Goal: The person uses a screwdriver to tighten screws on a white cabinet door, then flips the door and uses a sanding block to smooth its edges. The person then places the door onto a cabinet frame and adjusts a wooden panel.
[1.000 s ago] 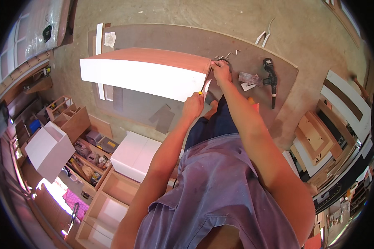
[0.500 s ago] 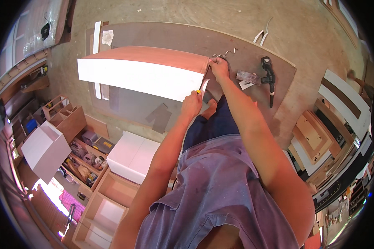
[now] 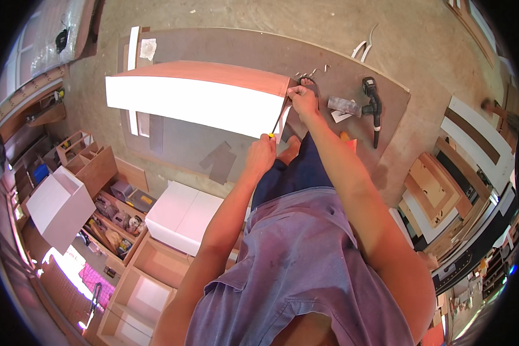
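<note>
A long box-like board piece (image 3: 196, 104) with a bright white front face and a reddish-brown wood top lies across in front of me. At its right end my left hand (image 3: 262, 154) is closed round a small tool with a yellow tip (image 3: 271, 136), held by the lower corner; its kind is mostly hidden. My right hand (image 3: 304, 99) pinches at the upper corner of the same end, and what lies between its fingertips I cannot make out. A thin white strip (image 3: 285, 117) shows along that end, between my hands.
A grey board (image 3: 230, 46) lies under the work. On it, to the right, rests a black cordless power tool (image 3: 373, 104) beside a grey block (image 3: 345, 106). White cabinets (image 3: 181, 216) and open drawers stand at lower left; wood panels (image 3: 432, 184) lean at right.
My left hand has moved down and slightly left along the end's edge. The right hand has dropped a little. A curled offcut near my foot now shows as small separate pieces.
</note>
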